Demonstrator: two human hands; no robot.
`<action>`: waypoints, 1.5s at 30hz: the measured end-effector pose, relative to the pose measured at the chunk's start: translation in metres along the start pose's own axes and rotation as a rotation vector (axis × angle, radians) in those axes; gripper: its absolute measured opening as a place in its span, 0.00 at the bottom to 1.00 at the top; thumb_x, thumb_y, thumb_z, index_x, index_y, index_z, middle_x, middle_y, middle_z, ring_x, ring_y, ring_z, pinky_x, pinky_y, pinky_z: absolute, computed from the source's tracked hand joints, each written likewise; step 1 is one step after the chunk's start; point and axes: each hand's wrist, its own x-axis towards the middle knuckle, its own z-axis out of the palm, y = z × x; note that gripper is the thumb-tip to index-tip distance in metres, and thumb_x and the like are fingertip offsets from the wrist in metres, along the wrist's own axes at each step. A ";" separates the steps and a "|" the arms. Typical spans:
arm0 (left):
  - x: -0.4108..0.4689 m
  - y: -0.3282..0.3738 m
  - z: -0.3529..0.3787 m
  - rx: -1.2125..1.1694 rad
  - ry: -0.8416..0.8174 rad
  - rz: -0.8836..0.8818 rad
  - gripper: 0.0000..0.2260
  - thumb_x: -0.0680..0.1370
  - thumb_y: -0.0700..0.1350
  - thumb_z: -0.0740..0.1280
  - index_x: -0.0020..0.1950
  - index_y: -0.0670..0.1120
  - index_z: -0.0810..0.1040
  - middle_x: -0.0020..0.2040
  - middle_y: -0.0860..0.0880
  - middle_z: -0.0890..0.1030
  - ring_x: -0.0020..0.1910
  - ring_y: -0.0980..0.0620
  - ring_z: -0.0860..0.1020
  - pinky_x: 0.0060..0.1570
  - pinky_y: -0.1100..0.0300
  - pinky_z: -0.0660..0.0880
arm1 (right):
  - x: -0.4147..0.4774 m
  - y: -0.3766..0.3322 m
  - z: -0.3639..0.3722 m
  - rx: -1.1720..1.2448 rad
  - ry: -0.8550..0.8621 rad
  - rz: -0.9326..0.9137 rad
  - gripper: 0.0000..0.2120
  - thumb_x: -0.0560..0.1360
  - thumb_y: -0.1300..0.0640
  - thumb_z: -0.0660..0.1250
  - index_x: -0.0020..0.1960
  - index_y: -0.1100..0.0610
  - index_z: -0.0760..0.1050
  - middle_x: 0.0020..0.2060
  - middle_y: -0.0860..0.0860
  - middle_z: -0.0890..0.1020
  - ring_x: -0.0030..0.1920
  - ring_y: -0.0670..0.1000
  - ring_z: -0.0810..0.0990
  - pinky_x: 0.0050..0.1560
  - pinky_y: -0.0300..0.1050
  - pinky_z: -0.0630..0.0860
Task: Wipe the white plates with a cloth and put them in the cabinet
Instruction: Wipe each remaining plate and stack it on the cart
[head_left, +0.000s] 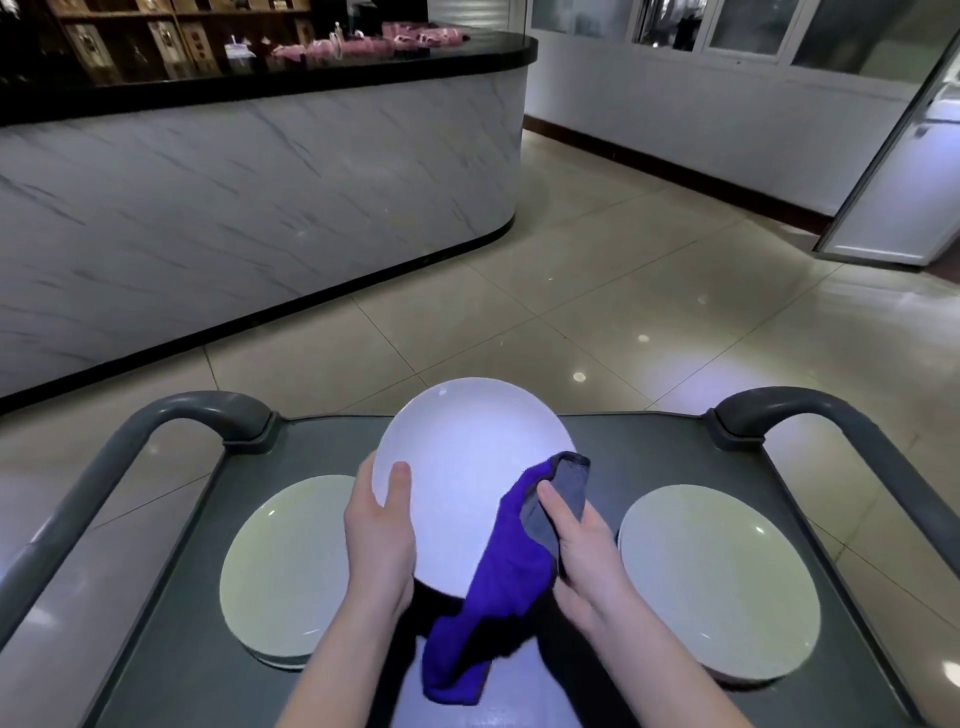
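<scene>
White round glazed plate (467, 467), the biggest thing I am working with, is held tilted above the middle of the cart, its face toward me. I judge it stiff, fairly heavy, slick and breakable. The rim is the safest hold, thumb on the face and fingers behind. Purple and grey soft cloth (498, 597) drapes over its lower right edge and hangs limp; it looks light and likely to bunch. My left hand (382, 540) grips the plate's left rim, thumb across the face, fingers curled behind. My right hand (582, 551) clenches a fold of the cloth against the right rim.

Pale glossy tiled floor (623, 291) spreads around, spotted with light reflections. A white marble-patterned curved counter (260, 197) stands at far left, and a white door panel (893, 171) at far right. I cannot pick out the cabinet. The grey flat cart top (623, 447) lies under the plate, with curved handles at its far corners. On it lie a left stack of white plates (280, 561) and a right stack of white plates (722, 577), both flat.
</scene>
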 end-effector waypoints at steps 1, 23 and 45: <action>0.001 0.002 -0.003 0.009 -0.019 0.007 0.09 0.84 0.48 0.62 0.63 0.56 0.76 0.56 0.54 0.84 0.56 0.49 0.83 0.54 0.52 0.80 | 0.000 -0.004 -0.002 -0.046 -0.025 -0.005 0.08 0.77 0.60 0.68 0.54 0.62 0.79 0.45 0.57 0.86 0.43 0.53 0.84 0.44 0.45 0.80; -0.002 0.006 -0.040 -0.018 -0.129 -0.074 0.12 0.84 0.47 0.63 0.65 0.56 0.80 0.56 0.56 0.85 0.54 0.53 0.84 0.51 0.52 0.81 | -0.010 -0.009 -0.017 -0.247 -0.225 0.117 0.13 0.67 0.56 0.74 0.49 0.61 0.80 0.42 0.58 0.84 0.40 0.53 0.83 0.40 0.45 0.80; -0.001 -0.010 -0.028 0.076 -0.045 -0.057 0.17 0.82 0.52 0.64 0.70 0.49 0.73 0.64 0.51 0.81 0.60 0.52 0.80 0.61 0.51 0.77 | -0.005 -0.005 0.007 -0.050 -0.010 0.023 0.09 0.76 0.57 0.70 0.53 0.61 0.80 0.44 0.57 0.86 0.42 0.53 0.85 0.39 0.45 0.80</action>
